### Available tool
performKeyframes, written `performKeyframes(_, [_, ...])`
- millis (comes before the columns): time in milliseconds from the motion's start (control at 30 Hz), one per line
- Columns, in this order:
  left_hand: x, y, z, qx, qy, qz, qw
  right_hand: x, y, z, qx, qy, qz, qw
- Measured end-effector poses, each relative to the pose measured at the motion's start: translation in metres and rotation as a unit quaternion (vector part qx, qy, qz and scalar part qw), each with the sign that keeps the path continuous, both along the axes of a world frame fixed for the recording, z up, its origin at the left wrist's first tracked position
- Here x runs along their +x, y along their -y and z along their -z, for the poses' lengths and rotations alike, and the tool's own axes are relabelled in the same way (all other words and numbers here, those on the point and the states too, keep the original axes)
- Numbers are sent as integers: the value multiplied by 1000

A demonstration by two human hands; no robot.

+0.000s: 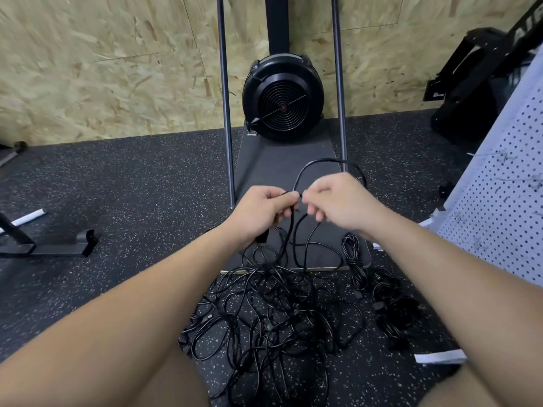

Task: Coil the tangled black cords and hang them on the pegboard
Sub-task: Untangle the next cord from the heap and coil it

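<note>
Black cords [273, 312] lie tangled on the speckled rubber floor [117, 201] below my forearms, with two coiled bundles [382, 286] just to their right, near the white pegboard [499, 207]. My left hand [261, 212] and right hand [338, 201] nearly touch, each with fingers curled on one raised cord [320, 163] that loops beyond them. Blur hides the exact pinch; a black fan [282, 101] stands behind.

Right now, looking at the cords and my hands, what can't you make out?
- Held cord, head view: its gripped part is covered by the fingers of the left hand and right hand.
- Tangled pile: overlapping strands hide how many cords there are.
- Pegboard: cut off by the right edge; its hooks are too small to read.
</note>
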State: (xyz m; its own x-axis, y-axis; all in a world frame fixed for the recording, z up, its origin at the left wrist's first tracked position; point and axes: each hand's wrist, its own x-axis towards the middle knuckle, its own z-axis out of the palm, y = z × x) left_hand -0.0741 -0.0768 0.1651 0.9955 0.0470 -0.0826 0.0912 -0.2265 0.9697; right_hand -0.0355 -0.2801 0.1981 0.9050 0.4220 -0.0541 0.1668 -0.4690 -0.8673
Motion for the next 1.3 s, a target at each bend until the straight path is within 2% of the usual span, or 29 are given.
performKeyframes(133, [4, 9, -11, -96, 23, -13, 995, -8, -7, 30, -128, -32, -114, 985])
performKeyframes(233, [5, 13, -13, -109, 30, -5, 994, -17, -18, 48, -151, -58, -164, 973])
performKeyframes(367, [6, 11, -13, -131, 22, -8, 991, -24, -29, 63, -55, -93, -151, 983])
performKeyframes(500, [6, 3, -13, -136, 23, -3, 990, -26, -38, 70, -13, -66, -104, 992])
performKeyframes(567, [7, -3, -13, -134, 21, 2, 991, -29, -43, 71, 23, -86, -89, 992])
performKeyframes(667, [7, -18, -12, -51, 16, 22, 998, -39, -52, 62, 93, -115, -59, 987])
performKeyframes(733, [3, -31, -4, 1, -2, 44, 999, -42, -56, 46, 184, -139, -8, 973])
performKeyframes(800, [0, -40, 4, 33, -26, 68, 997, -35, -52, 25, 244, -111, 47, 962])
performKeyframes(900, [-6, -43, 9, 29, -60, 101, 993, -19, -37, 3, 215, -7, 89, 973])
performKeyframes(1033, [-17, -28, 9, 21, -76, 156, 985, -9, -21, -11, 261, -54, 87, 960])
performKeyframes(1100, [-22, -10, 10, 39, -66, 149, 986, -2, -16, -19, 287, -77, 85, 951])
performKeyframes(1233, [-22, 17, 7, 109, 28, 109, 988, 5, -8, -28, 381, -153, 64, 910])
performKeyframes(1300, [-23, 22, 7, 144, 38, 120, 982, 5, -5, -25, 371, -160, 54, 913])
